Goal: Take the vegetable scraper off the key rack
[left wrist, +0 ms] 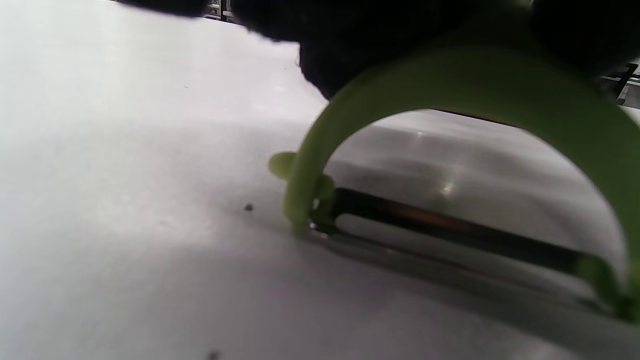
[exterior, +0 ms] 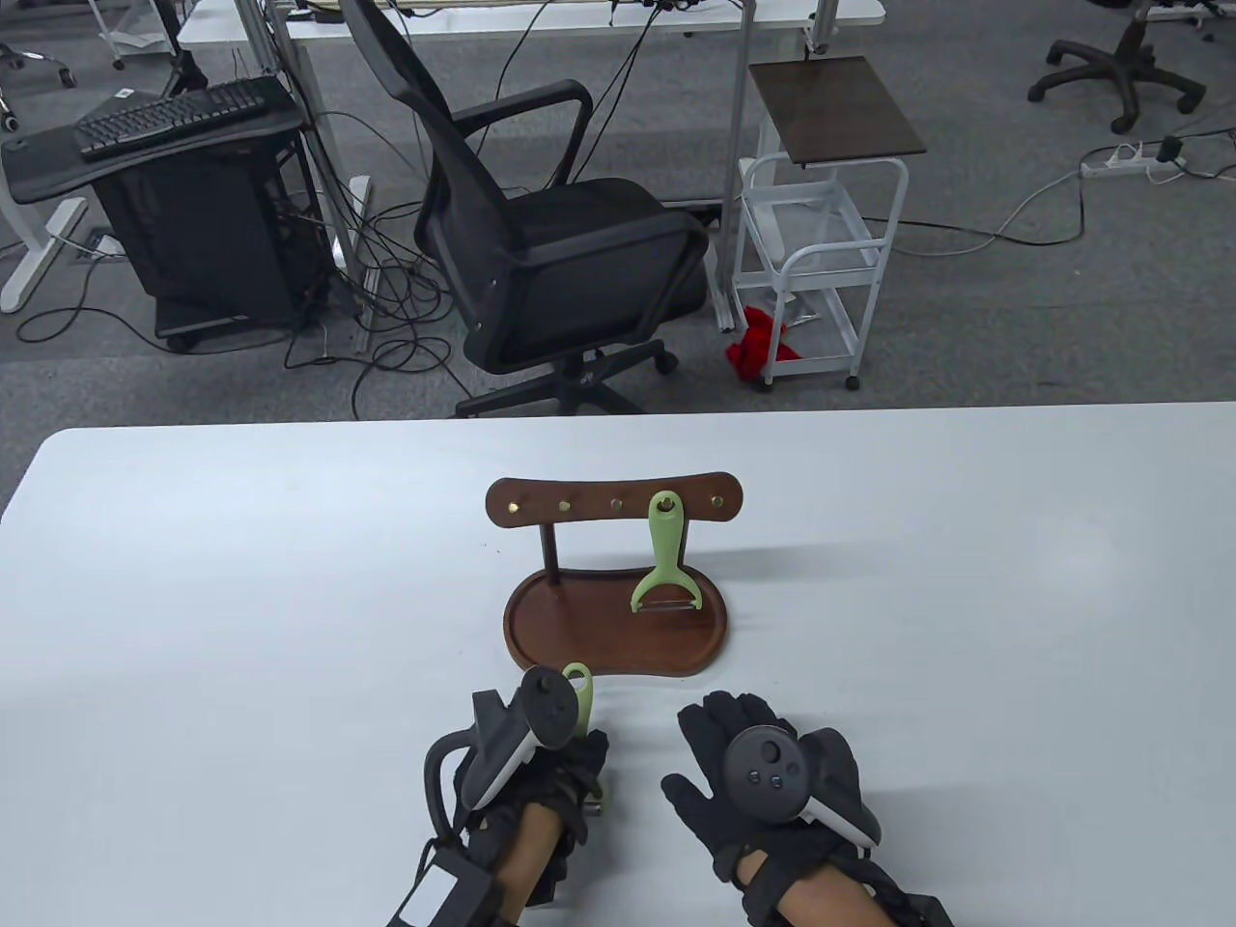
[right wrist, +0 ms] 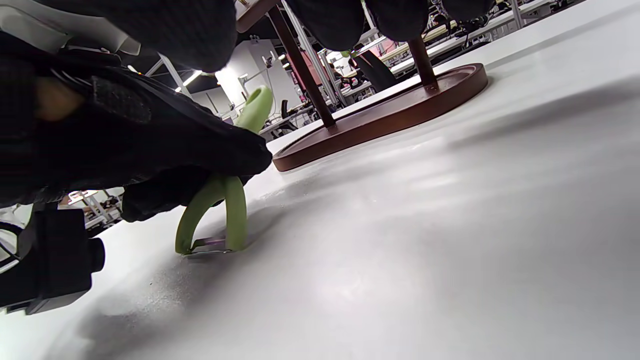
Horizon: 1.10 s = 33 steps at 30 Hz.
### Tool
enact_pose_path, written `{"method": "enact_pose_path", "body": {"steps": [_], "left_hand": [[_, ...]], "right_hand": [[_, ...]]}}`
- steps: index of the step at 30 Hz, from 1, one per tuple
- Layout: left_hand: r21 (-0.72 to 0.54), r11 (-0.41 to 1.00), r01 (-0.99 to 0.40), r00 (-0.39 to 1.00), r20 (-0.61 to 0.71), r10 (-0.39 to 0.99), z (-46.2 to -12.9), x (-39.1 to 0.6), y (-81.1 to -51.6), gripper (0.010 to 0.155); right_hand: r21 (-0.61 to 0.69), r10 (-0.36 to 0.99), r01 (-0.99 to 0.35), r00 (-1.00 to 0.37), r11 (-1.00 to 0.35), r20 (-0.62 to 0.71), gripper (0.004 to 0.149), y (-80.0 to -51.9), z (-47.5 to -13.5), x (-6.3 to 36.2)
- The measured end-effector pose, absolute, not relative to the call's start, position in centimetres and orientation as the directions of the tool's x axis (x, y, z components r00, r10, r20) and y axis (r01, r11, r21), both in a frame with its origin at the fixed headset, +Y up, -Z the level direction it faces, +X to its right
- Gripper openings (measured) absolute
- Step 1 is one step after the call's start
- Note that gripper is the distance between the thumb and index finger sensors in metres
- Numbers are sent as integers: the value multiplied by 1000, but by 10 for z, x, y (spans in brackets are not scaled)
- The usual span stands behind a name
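Note:
A brown wooden key rack (exterior: 615, 502) stands on its tray base (exterior: 579, 637) in the middle of the table. One green vegetable scraper (exterior: 663, 555) hangs from a hook on the rack. My left hand (exterior: 541, 772) grips a second green scraper (exterior: 577, 688) in front of the base. Its blade end touches the table in the left wrist view (left wrist: 450, 100) and the right wrist view (right wrist: 222, 205). My right hand (exterior: 763, 772) lies flat on the table to the right, fingers spread and empty. The rack base shows in the right wrist view (right wrist: 390, 115).
The white table (exterior: 966, 579) spreads wide on both sides of the rack. Behind it stand an office chair (exterior: 550, 241), a white trolley (exterior: 821, 251) and a desk with a keyboard (exterior: 174, 116).

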<state>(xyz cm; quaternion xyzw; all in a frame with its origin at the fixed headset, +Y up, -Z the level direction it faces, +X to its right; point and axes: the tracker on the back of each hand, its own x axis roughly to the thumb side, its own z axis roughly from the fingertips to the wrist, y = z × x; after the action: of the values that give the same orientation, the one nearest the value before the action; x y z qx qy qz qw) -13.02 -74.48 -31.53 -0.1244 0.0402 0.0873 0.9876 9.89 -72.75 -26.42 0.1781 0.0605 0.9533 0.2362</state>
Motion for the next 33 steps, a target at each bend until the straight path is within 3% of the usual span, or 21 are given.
{"method": "enact_pose_path", "body": {"steps": [11,33], "left_hand": [[-318,945,-79,992,-121,42,-319,-121,-754,56],[-308,950,-55,991,-134,14,-316,-117,-756,58]], "right_hand": [[210,468,-421,-826,-883,313,71,-729,-265,98],[214,466,-417,-830,-884,307,71,-731,-266,98]]}}
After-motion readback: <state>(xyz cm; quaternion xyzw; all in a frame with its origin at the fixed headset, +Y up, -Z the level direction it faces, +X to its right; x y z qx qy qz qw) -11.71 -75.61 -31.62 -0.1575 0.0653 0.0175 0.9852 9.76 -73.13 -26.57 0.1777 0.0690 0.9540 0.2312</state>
